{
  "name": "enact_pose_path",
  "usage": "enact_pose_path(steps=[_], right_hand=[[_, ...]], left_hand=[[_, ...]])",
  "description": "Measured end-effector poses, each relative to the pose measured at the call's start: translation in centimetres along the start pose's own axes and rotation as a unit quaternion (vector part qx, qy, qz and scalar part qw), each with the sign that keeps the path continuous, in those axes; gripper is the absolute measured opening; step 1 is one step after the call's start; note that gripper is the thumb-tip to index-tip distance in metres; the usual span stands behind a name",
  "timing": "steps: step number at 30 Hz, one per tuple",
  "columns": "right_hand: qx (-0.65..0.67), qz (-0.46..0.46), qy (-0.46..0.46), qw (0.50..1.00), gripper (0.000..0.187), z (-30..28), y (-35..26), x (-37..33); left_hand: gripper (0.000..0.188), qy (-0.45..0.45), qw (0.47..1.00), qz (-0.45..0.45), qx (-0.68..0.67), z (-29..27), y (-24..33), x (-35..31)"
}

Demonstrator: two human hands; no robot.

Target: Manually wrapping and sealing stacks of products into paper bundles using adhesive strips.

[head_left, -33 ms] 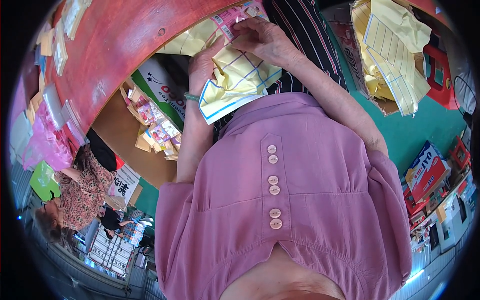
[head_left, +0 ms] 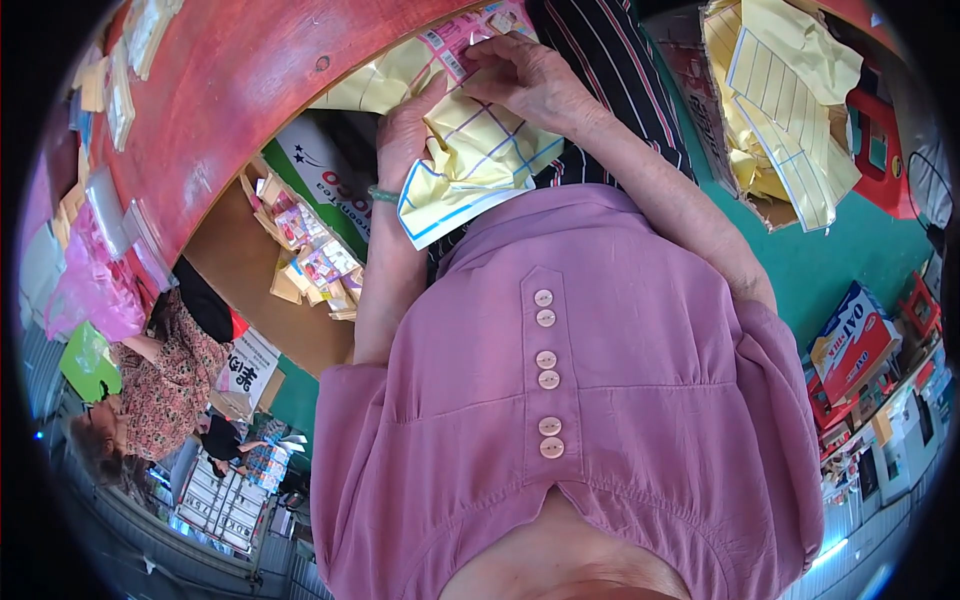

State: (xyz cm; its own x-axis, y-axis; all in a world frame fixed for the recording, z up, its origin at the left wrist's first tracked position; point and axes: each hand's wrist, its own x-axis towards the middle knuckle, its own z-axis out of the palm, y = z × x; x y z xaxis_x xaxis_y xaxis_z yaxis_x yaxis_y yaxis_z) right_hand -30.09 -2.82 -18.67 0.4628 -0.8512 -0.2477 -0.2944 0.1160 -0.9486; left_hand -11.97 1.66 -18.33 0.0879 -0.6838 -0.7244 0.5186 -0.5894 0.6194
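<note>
Just past the mauve blouse (head_left: 650, 340), yellow lined paper (head_left: 490, 150) spreads over the left hand (head_left: 405, 128), fingers hidden, grip impossible to tell; the right hand (head_left: 532, 88), nearer, pinches at the pink printed packet (head_left: 462, 42), ahead between both hands, slanting away rightward beside the red worktop (head_left: 270, 70)

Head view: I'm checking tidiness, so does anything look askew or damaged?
Mildly: the yellow paper at the person's lap is creased rather than flat, and crumpled yellow sheets stick out over the edge of the carton at upper right. No clear damage stands out.
</note>
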Motion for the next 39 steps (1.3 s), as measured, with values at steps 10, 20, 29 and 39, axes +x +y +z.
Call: enact_pose_path(steps=[10,20,29,39], right_hand=[[0.012,-0.043,0.038,0.998,0.026,0.3,-0.2,-0.4],[-0.014,-0.037,0.093,0.995,0.023,-0.3,-1.8,-2.1],[-0.034,-0.03,0.076,0.996,0.018,-0.8,-2.5,-2.5],[-0.093,-0.076,0.077,0.99,0.018,-1.2,-2.7,-2.7]], left_hand=[[0.039,0.018,0.994,0.076,-0.081,2.3,-1.0,-2.2],[0.043,0.062,0.988,0.136,-0.028,4.3,-0.4,-3.9],[0.043,0.047,0.988,0.14,-0.049,4.3,-0.4,-4.6],[0.045,0.08,0.987,0.137,-0.027,4.9,-0.1,-5.1]])
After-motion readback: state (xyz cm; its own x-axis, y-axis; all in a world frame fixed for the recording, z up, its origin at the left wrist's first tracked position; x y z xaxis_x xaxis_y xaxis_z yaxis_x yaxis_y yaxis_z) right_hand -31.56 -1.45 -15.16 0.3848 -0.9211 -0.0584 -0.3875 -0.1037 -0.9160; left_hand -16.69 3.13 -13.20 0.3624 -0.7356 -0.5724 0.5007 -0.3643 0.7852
